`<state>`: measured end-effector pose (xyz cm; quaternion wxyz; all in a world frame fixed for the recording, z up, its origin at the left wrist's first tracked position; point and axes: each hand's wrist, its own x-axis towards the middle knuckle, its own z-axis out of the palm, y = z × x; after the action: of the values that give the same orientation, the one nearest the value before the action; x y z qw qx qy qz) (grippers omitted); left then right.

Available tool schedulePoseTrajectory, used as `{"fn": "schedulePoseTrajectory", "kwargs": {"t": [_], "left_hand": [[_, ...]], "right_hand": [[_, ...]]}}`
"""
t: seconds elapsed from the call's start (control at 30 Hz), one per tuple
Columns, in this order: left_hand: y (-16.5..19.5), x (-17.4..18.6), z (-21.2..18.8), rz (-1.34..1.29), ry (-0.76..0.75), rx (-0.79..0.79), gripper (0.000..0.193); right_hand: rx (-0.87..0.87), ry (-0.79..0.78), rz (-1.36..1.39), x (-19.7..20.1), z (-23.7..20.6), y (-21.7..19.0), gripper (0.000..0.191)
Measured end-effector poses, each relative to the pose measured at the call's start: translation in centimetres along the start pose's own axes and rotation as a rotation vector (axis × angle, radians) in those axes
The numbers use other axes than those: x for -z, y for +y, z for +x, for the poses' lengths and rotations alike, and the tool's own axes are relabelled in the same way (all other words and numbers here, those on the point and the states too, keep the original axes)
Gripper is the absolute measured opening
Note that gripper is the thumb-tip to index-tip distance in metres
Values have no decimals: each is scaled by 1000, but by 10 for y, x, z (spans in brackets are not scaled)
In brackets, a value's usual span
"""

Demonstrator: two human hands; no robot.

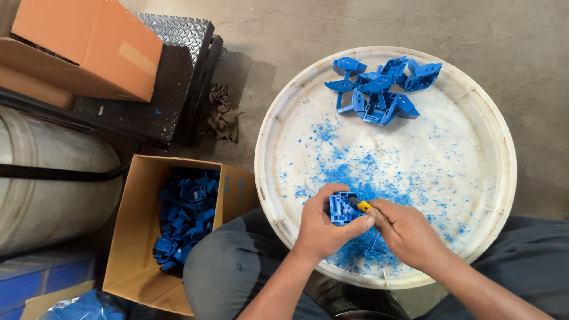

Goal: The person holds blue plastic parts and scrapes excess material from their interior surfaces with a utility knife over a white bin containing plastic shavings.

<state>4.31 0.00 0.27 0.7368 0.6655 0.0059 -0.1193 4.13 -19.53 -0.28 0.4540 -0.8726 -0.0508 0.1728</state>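
the left hand [323, 228] is closed around a small blue moulded plastic part [342, 208], fingers wrapped over its near side and thumb pressed along its right edge, holding it just above the near rim of the white round tray [269, 127]. the right hand [406, 231] is curled shut on a small knife with a yellow handle [363, 206]; only the yellow stub and a short dark tip show, and the tip sits against the right edge of the part. whether the blade is cutting or merely resting there cannot be told.

risk, as a judgement: the left thumb lies right beside the blade tip (almost touching the yellow handle), so a slip off a stubborn bit of flash would carry the edge into that thumb or the fingertips. the part is gripped by one hand only, in the air, not braced on the tray; a twist in the grip could gouge the plastic or drop the part into the blue shavings [361, 178] scattered over the tray's middle and near side.

a heap of like blue parts [382, 89] lies at the tray's far edge, well apart from the hands. an open cardboard box [133, 237] holding more blue parts stands on the floor to the left, just beside the person's knee.
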Motion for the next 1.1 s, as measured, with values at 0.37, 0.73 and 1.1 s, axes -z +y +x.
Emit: {"fn": "schedulePoseTrajectory", "kwargs": {"t": [0.37,0.73,1.1], "left_hand": [[4,3,-1,-56,-50,6,49],[3,3,-2,-50,-41,-10,48],[2,2,-2,-63,-42,5,48]], "right_hand": [[303,210,-270,11,-3,-21,24],[416,268,-337,9,-4,-22,28],[382,257,-350,9,-5,-21,26]]}}
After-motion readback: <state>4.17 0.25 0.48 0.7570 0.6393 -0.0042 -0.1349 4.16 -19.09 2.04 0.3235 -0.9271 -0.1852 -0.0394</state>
